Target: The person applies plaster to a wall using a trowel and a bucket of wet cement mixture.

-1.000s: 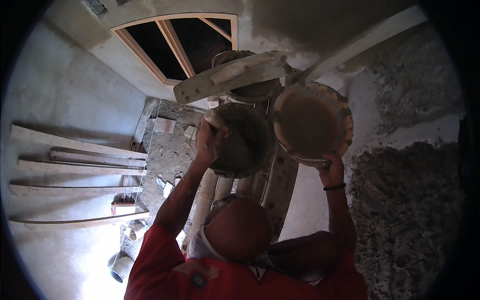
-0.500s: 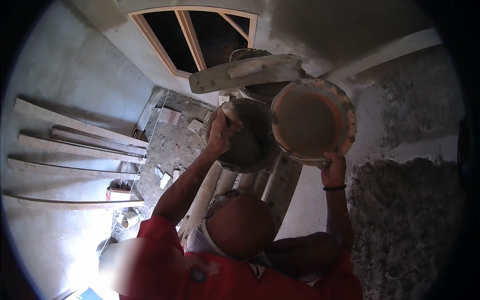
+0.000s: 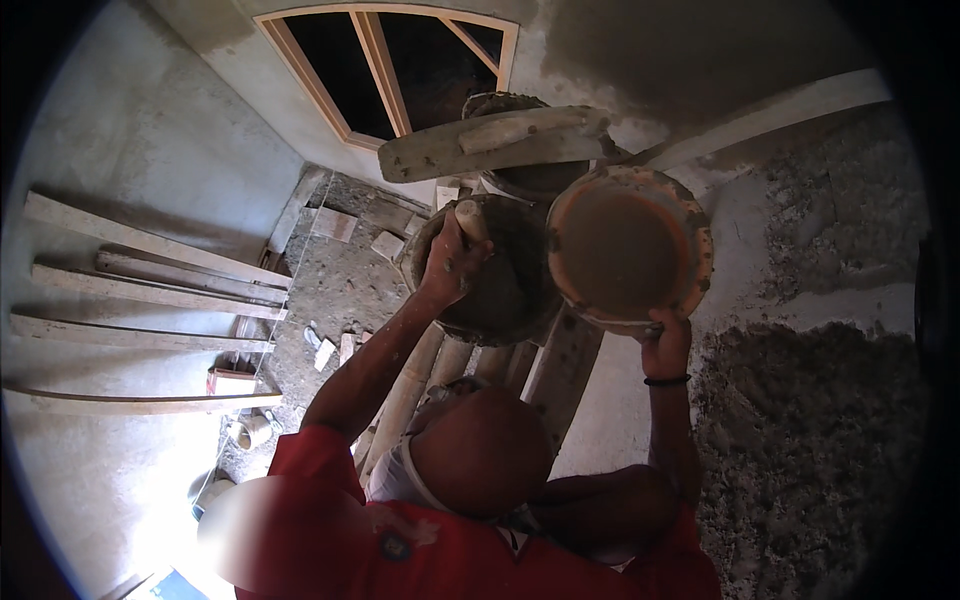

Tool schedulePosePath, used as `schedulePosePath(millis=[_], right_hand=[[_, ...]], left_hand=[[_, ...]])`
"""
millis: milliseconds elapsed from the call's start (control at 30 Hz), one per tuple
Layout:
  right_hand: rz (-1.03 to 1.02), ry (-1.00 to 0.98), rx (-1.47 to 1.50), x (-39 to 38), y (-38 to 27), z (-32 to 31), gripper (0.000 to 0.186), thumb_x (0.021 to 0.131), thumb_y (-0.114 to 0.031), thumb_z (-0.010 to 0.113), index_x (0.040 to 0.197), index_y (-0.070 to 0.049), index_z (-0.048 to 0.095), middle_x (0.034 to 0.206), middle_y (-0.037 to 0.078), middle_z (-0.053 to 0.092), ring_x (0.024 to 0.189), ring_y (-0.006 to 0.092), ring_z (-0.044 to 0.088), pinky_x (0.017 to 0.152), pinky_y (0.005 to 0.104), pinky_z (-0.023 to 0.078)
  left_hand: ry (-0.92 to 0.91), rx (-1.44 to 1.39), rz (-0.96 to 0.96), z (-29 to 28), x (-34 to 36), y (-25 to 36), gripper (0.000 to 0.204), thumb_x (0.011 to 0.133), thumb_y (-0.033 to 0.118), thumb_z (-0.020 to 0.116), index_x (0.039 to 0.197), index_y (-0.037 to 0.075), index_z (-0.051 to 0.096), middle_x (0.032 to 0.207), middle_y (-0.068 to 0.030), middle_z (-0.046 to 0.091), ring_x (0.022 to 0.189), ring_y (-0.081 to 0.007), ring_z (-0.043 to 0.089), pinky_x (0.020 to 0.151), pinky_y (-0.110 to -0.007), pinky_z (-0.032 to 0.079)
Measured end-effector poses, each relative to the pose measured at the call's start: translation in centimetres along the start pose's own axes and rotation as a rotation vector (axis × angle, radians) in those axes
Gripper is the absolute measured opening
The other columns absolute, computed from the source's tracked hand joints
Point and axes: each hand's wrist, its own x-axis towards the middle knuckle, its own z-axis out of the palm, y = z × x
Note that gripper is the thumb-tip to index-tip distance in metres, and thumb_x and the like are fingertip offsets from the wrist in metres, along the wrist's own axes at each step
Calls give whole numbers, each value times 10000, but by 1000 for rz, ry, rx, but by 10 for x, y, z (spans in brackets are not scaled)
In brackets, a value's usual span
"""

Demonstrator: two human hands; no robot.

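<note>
My left hand [image 3: 456, 262] is closed around the thick, pale wooden handle [image 3: 469, 218] of a tool. The tool's other end is hidden below the hand, over a dark round bucket [image 3: 428, 235] with grey mortar inside. At the right, my right hand [image 3: 667, 338] grips the near rim of an orange bucket [image 3: 692, 215]. Its rim is crusted with mortar, and murky grey-brown liquid or wet mix shows inside. The two buckets are side by side. Behind them a long wooden float [image 3: 405, 158] with a grip lies across another bucket [image 3: 540, 180].
Below the buckets run bamboo poles [image 3: 412, 385] and a plank [image 3: 572, 385]. Long boards [image 3: 150, 300] lean along the left wall. Rubble and wood scraps [image 3: 333, 224] litter the floor. A wooden window frame [image 3: 375, 70] is at the back; rough plaster [image 3: 800, 440] covers the right wall.
The orange bucket has shifted slightly nearer in my right hand. My left hand and the wooden handle have moved a little to the right. Both grips stay closed.
</note>
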Motion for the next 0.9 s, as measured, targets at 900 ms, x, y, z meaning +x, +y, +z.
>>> schedulePosePath(millis=[900], right_hand=[[111,36,470,73,69,-67,391,794,15,561,1182,-26,540,1178,116,605,1094,279,592,950,452,514]], left_hand=[[-512,-223,213,-26,-7,44,249,790,52,627,1014,49,520,853,-101,591,794,-218,583,739,-334,466]])
